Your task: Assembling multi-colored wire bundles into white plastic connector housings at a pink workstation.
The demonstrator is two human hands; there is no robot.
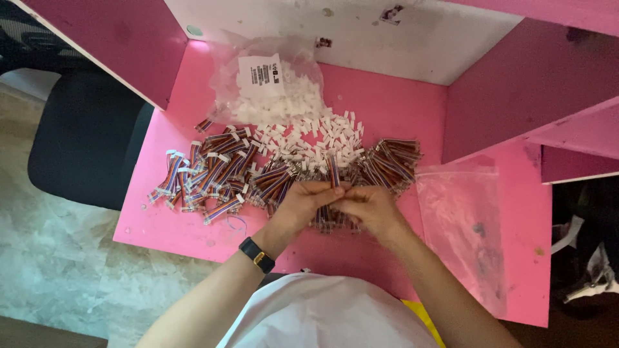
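My left hand (pixel 303 203) and my right hand (pixel 371 209) meet over the middle of a pink table (pixel 387 103). Both pinch one short multicoloured ribbon cable (pixel 333 173) that sticks up between the fingertips. A heap of cables with white connectors (pixel 206 174) lies to the left. Bare-ended cables (pixel 393 161) are piled to the right. Loose small white plastic connectors (pixel 322 138) are scattered just beyond my hands. A black watch (pixel 256 254) is on my left wrist.
A clear plastic bag of white connectors (pixel 271 90) with a white label sits at the back. An empty clear bag (pixel 464 219) lies flat at the right. Magenta side panels (pixel 529 84) and a white back wall enclose the table. A black chair (pixel 84 135) stands left.
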